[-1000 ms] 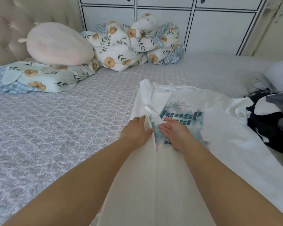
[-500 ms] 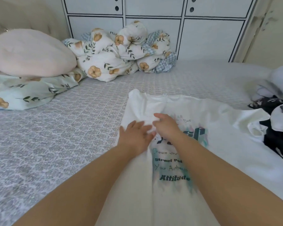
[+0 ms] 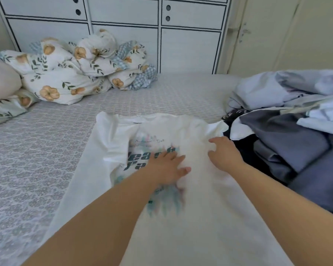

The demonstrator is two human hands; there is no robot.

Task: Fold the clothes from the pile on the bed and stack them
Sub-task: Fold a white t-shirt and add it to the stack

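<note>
White printed cotton T-shirt [image 3: 190, 217] lying flat on grey patterned bedsheet [image 3: 37, 150], left of dark clothes pile [image 3: 296, 146]. Left hand [image 3: 166, 167] pressing print, fingers spread, likely smoothing. Right hand [image 3: 224, 153] fingers curling, apparently gathering shirt's pile-side edge for folding.

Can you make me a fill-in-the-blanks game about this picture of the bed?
1. Both hands rest on a white ____ with printed letters.
2. The left hand lies flat on the ____ letters.
3. The pile of clothes lies to the ____ of the right hand.
4. The duvet by the cupboard has ____ printed on it.

Missing words: T-shirt; printed; right; flowers
</note>
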